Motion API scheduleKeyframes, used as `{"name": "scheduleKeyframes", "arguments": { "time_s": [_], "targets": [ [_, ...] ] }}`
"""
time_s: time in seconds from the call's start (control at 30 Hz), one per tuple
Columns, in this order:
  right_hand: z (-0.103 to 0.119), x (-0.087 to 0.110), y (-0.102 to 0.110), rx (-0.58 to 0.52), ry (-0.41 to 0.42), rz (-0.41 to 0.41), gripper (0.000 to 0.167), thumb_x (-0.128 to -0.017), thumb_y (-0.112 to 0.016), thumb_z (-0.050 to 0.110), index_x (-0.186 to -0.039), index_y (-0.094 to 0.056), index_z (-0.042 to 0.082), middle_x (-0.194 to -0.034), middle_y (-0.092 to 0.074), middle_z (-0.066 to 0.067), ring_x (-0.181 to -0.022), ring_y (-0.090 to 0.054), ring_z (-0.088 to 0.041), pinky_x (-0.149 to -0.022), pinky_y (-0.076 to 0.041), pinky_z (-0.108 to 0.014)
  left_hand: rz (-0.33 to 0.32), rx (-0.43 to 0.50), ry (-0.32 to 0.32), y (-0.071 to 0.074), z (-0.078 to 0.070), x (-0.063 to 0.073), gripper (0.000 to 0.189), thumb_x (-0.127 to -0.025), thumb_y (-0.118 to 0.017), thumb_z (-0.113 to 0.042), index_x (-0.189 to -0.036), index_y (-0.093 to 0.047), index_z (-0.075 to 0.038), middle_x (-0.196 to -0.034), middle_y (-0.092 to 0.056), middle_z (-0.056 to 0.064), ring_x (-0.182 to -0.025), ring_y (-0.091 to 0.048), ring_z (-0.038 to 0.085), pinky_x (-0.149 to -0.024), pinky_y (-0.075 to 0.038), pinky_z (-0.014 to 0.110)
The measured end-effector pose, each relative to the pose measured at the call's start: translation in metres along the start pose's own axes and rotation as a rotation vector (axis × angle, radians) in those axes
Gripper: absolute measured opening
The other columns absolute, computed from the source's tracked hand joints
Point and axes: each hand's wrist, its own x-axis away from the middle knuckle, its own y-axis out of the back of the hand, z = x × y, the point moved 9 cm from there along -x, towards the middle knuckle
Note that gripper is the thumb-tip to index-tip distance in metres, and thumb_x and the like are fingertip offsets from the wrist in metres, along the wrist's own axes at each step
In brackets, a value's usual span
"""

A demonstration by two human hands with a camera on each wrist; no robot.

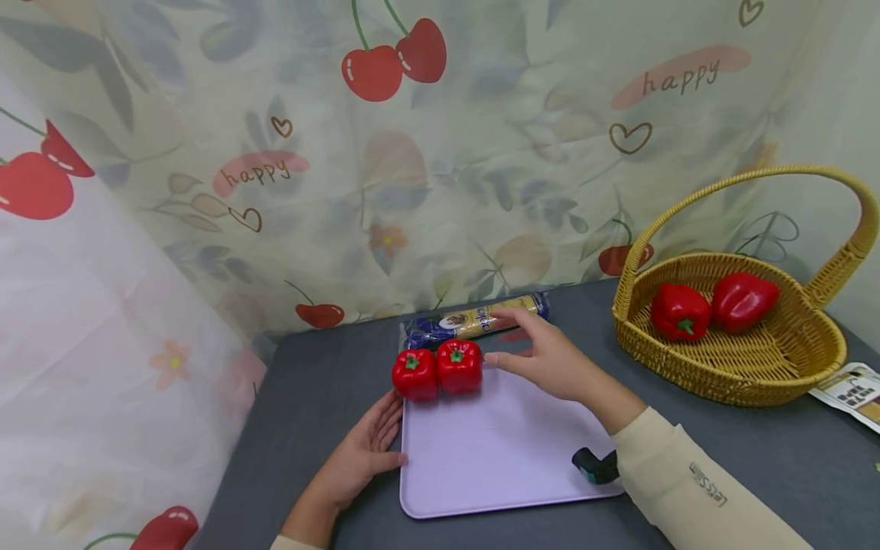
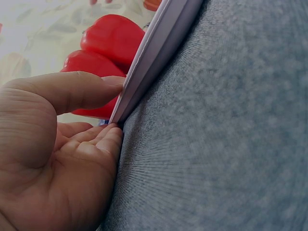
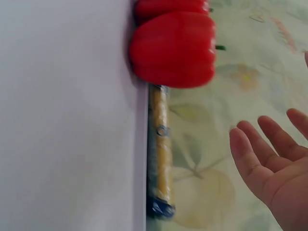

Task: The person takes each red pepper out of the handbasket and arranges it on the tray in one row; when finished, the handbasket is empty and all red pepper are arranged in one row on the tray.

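Observation:
Two red bell peppers [image 1: 415,374] stand side by side at the back left corner of a pale purple tray [image 1: 481,451], green stems showing. My left hand [image 1: 367,443] lies along the tray's left edge, its thumb touching the rim and the other fingers extended toward the left pepper. In the left wrist view the thumb [image 2: 91,89] meets the rim while the fingertips lie low beside it. My right hand [image 1: 546,355] hovers over the tray's back part, fingers spread, just right of the second pepper [image 1: 460,367]. Nothing is in its grasp in the right wrist view.
Behind the tray lies a long blue-and-yellow spaghetti packet [image 1: 474,321]. At right stands a handled wicker basket [image 1: 729,393] holding two more red peppers [image 1: 745,302]. A white pouch [image 1: 855,393] lies beside it. A patterned cloth [image 1: 481,191] hangs along the table's back.

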Motion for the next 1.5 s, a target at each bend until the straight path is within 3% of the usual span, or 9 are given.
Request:
{"name": "scheduleKeyframes", "arguments": {
  "time_s": [0.2, 0.47, 0.7, 0.8, 1.17, 1.5],
  "targets": [
    [0.008, 0.019, 0.034, -0.040, 0.058, -0.067, 0.061, -0.105, -0.076, 0.023, -0.158, -0.049, 0.007, -0.150, -0.055, -0.015, -0.135, -0.058, -0.041, -0.107, -0.052, -0.063, 0.000, 0.002, 0.001, 0.000, 0.001, 0.000, 0.110, -0.089, -0.078, 0.016, -0.174, -0.013, -0.007, -0.180, -0.014, 0.014, -0.164, -0.016, 0.031, -0.127, -0.022, 0.039],
    [0.018, 0.037, 0.073, -0.165, 0.137, -0.129, 0.045, -0.115, -0.054, 0.015, -0.157, -0.047, 0.000, -0.147, -0.057, -0.017, -0.132, -0.059, -0.032, -0.102, -0.056, -0.031, -0.002, 0.003, 0.000, -0.001, 0.000, 0.000, 0.110, -0.089, -0.078, 0.017, -0.174, -0.012, -0.007, -0.180, -0.014, 0.015, -0.164, -0.016, 0.031, -0.127, -0.022, 0.039],
    [0.025, 0.045, 0.103, -0.260, 0.221, -0.176, 0.043, -0.119, -0.037, 0.023, -0.156, -0.052, 0.008, -0.145, -0.059, -0.016, -0.130, -0.061, -0.032, -0.099, -0.058, -0.032, -0.008, -0.003, -0.009, 0.000, -0.001, 0.002, 0.110, -0.089, -0.078, 0.016, -0.174, -0.013, -0.007, -0.180, -0.015, 0.014, -0.164, -0.017, 0.031, -0.126, -0.023, 0.037],
    [0.023, 0.051, 0.117, -0.310, 0.228, -0.206, 0.044, -0.119, -0.037, 0.028, -0.156, -0.054, 0.012, -0.147, -0.058, -0.017, -0.131, -0.059, -0.033, -0.100, -0.057, -0.031, -0.004, -0.003, -0.010, 0.001, -0.001, 0.001, 0.110, -0.089, -0.078, 0.016, -0.174, -0.012, -0.007, -0.180, -0.015, 0.014, -0.164, -0.017, 0.030, -0.126, -0.023, 0.037],
    [0.015, 0.075, 0.168, -0.492, 0.281, -0.358, 0.056, -0.118, -0.042, 0.037, -0.156, -0.052, -0.003, -0.146, -0.058, -0.025, -0.132, -0.057, -0.034, -0.100, -0.057, -0.031, -0.012, -0.019, -0.005, 0.001, -0.001, 0.001, 0.109, -0.090, -0.079, 0.014, -0.174, -0.012, -0.008, -0.180, -0.015, 0.014, -0.164, -0.017, 0.030, -0.127, -0.022, 0.037],
    [-0.016, 0.094, 0.207, -0.521, 0.234, -0.449, 0.057, -0.118, -0.041, 0.043, -0.156, -0.055, 0.003, -0.145, -0.064, -0.016, -0.127, -0.062, -0.029, -0.097, -0.057, -0.026, -0.012, -0.027, -0.005, 0.001, 0.002, 0.000, 0.109, -0.090, -0.079, 0.014, -0.174, -0.013, -0.008, -0.180, -0.016, 0.013, -0.164, -0.018, 0.030, -0.126, -0.023, 0.037]
  ]
}}
